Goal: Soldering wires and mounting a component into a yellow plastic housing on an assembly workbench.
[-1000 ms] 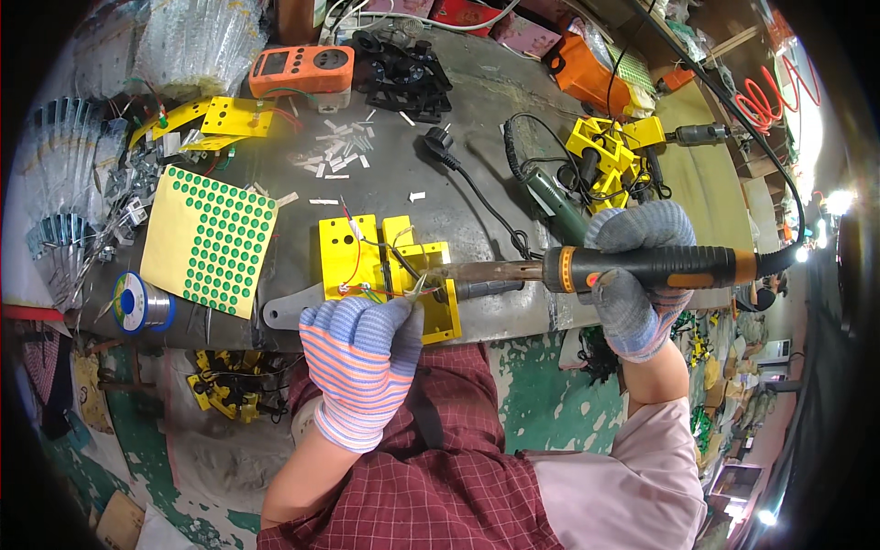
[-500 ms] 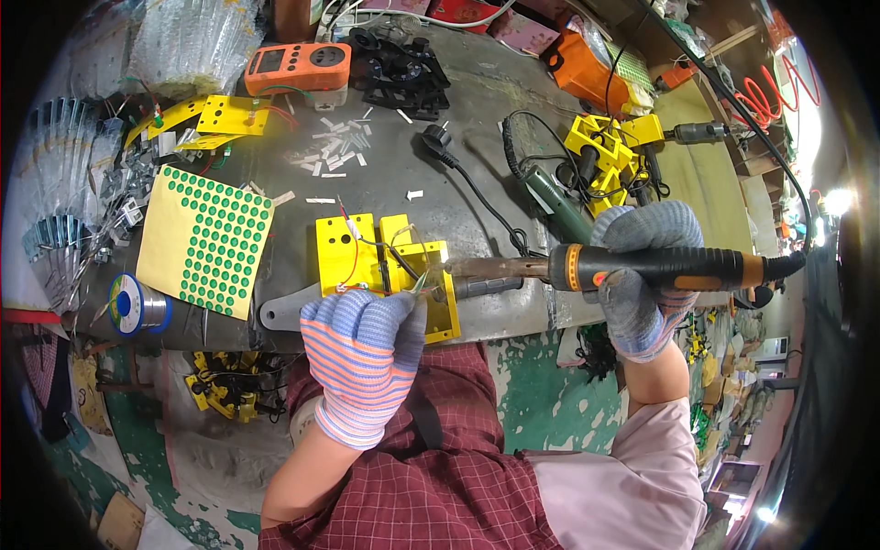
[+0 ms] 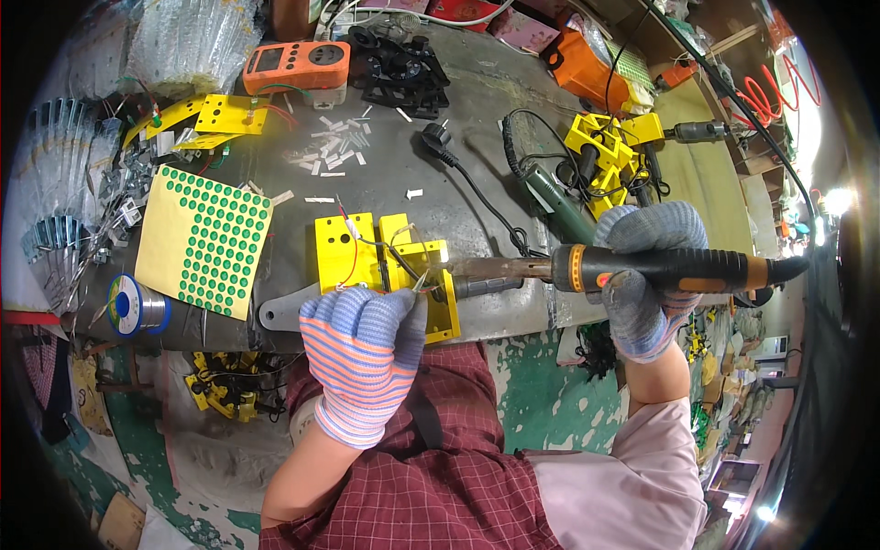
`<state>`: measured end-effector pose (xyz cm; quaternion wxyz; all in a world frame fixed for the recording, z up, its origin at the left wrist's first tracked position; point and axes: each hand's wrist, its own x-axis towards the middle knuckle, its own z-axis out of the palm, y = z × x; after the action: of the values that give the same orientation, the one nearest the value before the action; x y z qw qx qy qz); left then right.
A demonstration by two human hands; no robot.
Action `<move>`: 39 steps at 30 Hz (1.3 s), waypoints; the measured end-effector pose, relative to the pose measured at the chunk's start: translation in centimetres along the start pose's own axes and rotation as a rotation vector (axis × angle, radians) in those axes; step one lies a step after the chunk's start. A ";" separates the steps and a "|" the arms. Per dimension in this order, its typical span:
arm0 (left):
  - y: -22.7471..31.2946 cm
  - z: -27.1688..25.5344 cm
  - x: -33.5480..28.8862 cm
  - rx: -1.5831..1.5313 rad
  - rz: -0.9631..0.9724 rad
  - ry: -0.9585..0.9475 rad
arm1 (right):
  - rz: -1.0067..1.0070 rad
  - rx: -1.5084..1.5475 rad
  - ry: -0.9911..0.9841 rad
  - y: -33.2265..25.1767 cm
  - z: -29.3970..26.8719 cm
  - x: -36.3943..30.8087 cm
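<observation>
My right hand (image 3: 646,275), in a grey-blue knit glove, is wrapped round the black handle of a soldering iron (image 3: 678,269) with orange bands. Its metal shaft points left, and the end is close to my left fingertips. My left hand (image 3: 362,335), in a striped glove, pinches a thin wire (image 3: 421,282) beside a yellow metal bracket (image 3: 344,252). The glove hides most of what lies between those fingers. Red and black wires and a white sleeve (image 3: 352,227) run over the bracket. A black cord with a plug (image 3: 442,145) lies behind it.
At the left are a sheet of green round stickers (image 3: 211,243), a solder spool (image 3: 137,307) and metal parts. Farther back stand an orange meter (image 3: 298,66), small white sleeves (image 3: 335,147) and black parts (image 3: 399,73). A green power tool (image 3: 557,206) and yellow brackets (image 3: 605,151) lie right.
The soldering iron and my right hand have shifted very slightly to the right. My left hand keeps its pinch in nearly the same place by the bracket.
</observation>
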<state>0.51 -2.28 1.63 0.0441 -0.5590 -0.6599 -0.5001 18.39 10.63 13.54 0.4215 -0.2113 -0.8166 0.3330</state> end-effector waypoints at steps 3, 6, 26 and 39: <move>-0.1 0.2 0.2 -0.005 0.007 -0.005 | 0.001 -0.043 -0.008 -0.1 -0.2 -0.1; -0.1 0.4 0.2 0.012 0.035 0.019 | -0.026 -0.054 -0.029 0.1 -0.3 0.1; -0.1 0.6 -0.1 0.027 0.007 -0.015 | 0.021 -0.065 -0.051 -0.2 -0.1 0.1; -0.2 0.6 0.3 0.033 0.035 0.004 | 0.022 0.065 -0.060 -0.1 0.0 0.6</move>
<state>0.54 -1.64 1.44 0.0635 -0.5685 -0.6581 -0.4897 18.05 10.96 13.98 0.3995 -0.1965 -0.8153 0.3702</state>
